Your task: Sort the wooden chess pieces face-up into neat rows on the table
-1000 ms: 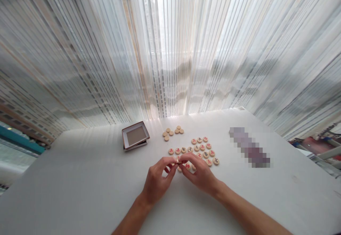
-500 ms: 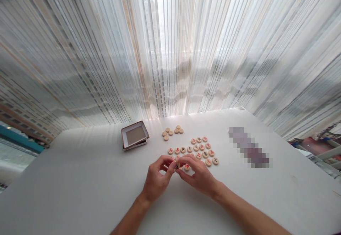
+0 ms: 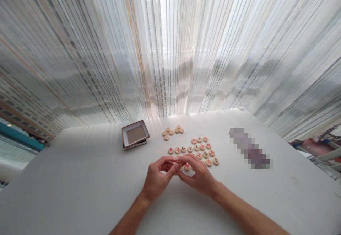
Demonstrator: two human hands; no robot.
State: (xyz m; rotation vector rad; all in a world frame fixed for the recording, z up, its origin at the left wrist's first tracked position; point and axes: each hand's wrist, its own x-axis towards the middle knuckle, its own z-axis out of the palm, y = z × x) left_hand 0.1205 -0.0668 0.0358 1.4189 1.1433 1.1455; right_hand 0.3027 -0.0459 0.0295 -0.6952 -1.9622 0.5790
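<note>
Between my two hands is a round wooden piece (image 3: 179, 165), tilted and partly covered by the fingertips. My left hand (image 3: 157, 178) pinches it from the left, and my right hand (image 3: 198, 174) grips its right side. Rows of wooden discs (image 3: 202, 147) with red or black characters lie face up beyond and right of my hands; some are hidden behind the fingers. One red-marked disc (image 3: 187, 166) sits just under my right hand. Farther back, several plain-looking discs (image 3: 171, 132) rest in two small groups with no characters showing.
An open shallow box (image 3: 135, 134) stands at the back left, stacked askew on another box part. A blurred-out object (image 3: 250, 148) lies on the right of the white table (image 3: 93, 192). A striped curtain (image 3: 170, 50) hangs along the back edge.
The piece between my hands has turned, so its character no longer shows. Both hands are in nearly the same place, and the view has shifted very slightly.
</note>
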